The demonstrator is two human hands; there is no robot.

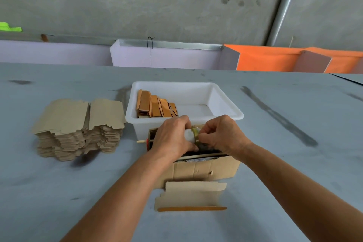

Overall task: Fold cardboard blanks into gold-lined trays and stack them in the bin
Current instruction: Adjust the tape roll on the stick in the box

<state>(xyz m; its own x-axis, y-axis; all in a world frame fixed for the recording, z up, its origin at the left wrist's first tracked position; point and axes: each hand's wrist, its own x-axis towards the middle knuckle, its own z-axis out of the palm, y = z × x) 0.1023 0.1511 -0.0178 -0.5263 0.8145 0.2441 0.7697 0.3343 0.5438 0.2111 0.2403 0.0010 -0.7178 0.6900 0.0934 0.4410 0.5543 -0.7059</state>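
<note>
Tan cardboard blank [191, 195], one gold edge folded up, lay flat on the grey table [294, 163], nearest the person and well apart from both hands. Left hand [172, 135] gripped a white roll [189, 135]; right hand [220, 133] pinched its strip end over the open brown box [204, 169]. Judged step: readying tape or glue. Next move: return to the blank, fold, stack in the white plastic bin [225, 104].

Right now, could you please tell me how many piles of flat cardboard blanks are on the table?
2: both side by side left of the white bin, the left pile touching the right pile. One loose blank also lies nearest you.
</note>
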